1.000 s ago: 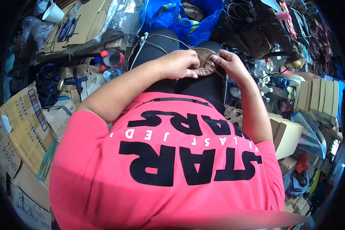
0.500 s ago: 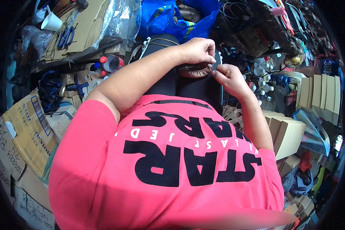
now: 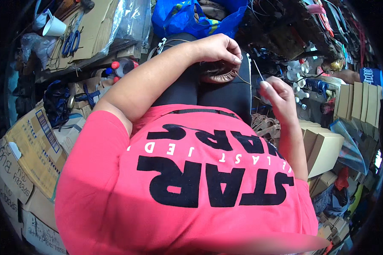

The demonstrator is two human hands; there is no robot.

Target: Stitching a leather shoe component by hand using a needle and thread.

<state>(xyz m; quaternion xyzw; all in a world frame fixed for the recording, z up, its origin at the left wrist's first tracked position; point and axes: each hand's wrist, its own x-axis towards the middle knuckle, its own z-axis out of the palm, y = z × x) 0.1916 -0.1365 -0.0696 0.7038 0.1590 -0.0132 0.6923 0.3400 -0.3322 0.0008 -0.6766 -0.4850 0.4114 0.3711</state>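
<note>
Leather piece [image 3: 219, 78] on lap [image 3: 178, 91]; left hand [image 3: 221, 48] pinched at far side, contents unclear; right hand [image 3: 279, 96] pinching thin rod [image 3: 258, 70].

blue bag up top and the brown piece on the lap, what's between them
The left hand lies between the blue bag and the brown piece, as the head view shows.

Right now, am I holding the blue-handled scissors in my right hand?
No, the blue-handled scissors lie on the cardboard at upper left, while your right hand pinches a thin needle-like tool.
</note>
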